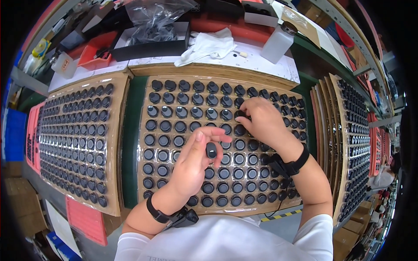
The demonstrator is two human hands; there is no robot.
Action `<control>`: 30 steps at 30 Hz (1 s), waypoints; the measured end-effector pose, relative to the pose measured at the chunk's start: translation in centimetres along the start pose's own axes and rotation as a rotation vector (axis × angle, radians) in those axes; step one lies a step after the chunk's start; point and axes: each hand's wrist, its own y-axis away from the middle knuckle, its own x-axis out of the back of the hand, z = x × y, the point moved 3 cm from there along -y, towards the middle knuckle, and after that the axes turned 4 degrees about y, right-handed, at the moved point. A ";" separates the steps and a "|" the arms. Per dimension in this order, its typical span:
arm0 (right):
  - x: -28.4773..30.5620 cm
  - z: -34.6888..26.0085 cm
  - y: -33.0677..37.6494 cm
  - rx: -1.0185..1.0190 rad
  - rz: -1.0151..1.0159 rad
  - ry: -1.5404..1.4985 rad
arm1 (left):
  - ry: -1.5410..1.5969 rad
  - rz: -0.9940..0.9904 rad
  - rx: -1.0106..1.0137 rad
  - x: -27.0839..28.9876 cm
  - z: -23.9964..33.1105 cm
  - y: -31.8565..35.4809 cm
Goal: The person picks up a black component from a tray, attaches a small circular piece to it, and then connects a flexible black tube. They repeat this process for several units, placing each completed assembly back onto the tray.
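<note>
A wide tray [145, 130] lies before me, lined with clear plastic and filled with rows of small black round parts that look like caps or knobs. In the far rows the parts show taller, shinier tops; in the nearer rows they show flat round faces. My left hand [191, 158] hovers over the tray's middle, its fingers curled round one black cylindrical part [211, 150]. Farther off and to the right, my right hand [263, 117] pinches a dark round part [241, 115] at a far row. Its fingertips partly cover that part. Each wrist wears a black strap with a small device.
Another filled tray [114, 143] stands at the left, and a stack of upright trays [337, 130] at the right. Behind are white gloves [209, 45], a black box [148, 48] with plastic bags, a red bin [96, 51] and a translucent bottle [278, 43].
</note>
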 end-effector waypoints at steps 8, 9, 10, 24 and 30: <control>4.4 -7.0 1.4 0.441 0.068 -0.338 | 0.129 0.004 0.013 0.3 -0.2 -0.1; 4.1 -7.5 1.6 0.435 0.069 -0.333 | 0.159 0.015 0.019 0.2 -0.3 -0.1; 3.7 -8.0 2.0 0.476 0.100 -0.273 | 0.162 0.003 0.024 0.1 -0.3 -0.1; 2.8 -0.6 2.1 0.121 0.213 -0.108 | 0.062 -0.024 0.001 0.2 -0.1 -0.1; 1.4 0.9 2.6 0.120 0.158 0.183 | 0.033 -0.029 -0.010 0.3 -0.2 0.1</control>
